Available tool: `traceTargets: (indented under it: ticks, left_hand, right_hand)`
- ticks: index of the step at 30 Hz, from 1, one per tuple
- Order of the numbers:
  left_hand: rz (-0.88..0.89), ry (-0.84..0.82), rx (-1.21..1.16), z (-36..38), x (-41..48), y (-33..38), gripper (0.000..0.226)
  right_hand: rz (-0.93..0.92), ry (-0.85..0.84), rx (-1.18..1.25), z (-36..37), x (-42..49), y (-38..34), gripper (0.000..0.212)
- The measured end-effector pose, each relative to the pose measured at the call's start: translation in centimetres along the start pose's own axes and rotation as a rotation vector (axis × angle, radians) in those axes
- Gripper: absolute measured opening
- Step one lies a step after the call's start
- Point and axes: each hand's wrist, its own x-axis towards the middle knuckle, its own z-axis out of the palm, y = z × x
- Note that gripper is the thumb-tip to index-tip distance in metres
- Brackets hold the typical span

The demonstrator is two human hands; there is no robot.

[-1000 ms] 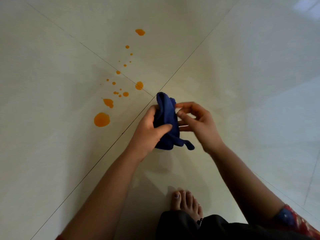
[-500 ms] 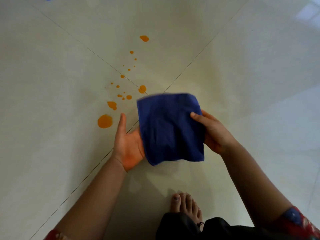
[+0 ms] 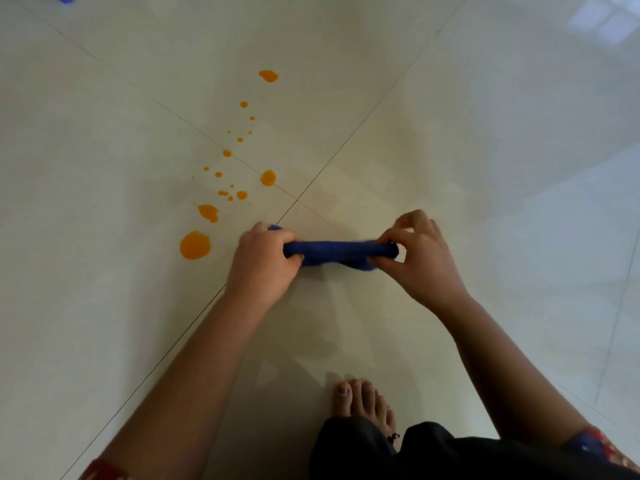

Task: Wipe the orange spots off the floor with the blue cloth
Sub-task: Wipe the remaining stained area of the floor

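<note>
Many orange spots (image 3: 195,244) dot the pale tiled floor (image 3: 485,168), the largest just beside the left hand at its nine o'clock, the rest trailing away toward twelve o'clock. The left hand (image 3: 263,261) is curled in a fist round one end of the blue cloth (image 3: 332,251), bunched into a narrow roll running from nine to three o'clock between both hands, near where the tile seams cross. The right hand (image 3: 419,258) pinches the other end between thumb and bent fingers; a bare foot (image 3: 360,400) stands at six o'clock.
</note>
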Motion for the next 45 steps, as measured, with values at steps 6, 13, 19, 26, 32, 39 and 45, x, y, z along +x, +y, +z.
traceTargets:
  ticks: [6,13,19,26,32,39,45]
  left_hand:
    - [0.024,-0.222,-0.241,0.8,1.5,2.5,0.019]
    - [0.210,-0.101,0.159,6.7,1.5,2.8,0.065]
    - [0.212,-0.192,0.322,9.8,1.5,-2.5,0.083]
    - [0.205,-0.158,0.308,10.5,1.9,-3.7,0.090]
    - [0.215,-0.116,0.339,10.5,1.9,-3.7,0.088]
    - [0.220,-0.080,0.315,10.8,1.8,-3.7,0.087]
    - [0.230,-0.031,0.330,11.2,1.7,-4.0,0.085]
  right_hand:
    - [0.394,0.045,0.584,-2.1,0.1,1.6,0.017]
    - [0.592,0.288,-0.016,2.1,3.7,4.6,0.059]
    - [0.484,0.012,-0.214,9.7,1.5,6.2,0.059]
    - [0.520,0.240,-0.305,5.3,1.5,13.2,0.051]
    - [0.483,0.126,-0.226,6.7,11.3,9.9,0.055]
    - [0.322,0.113,-0.289,7.2,-1.2,12.9,0.058]
    - [0.673,0.216,-0.238,4.7,8.8,14.8,0.055]
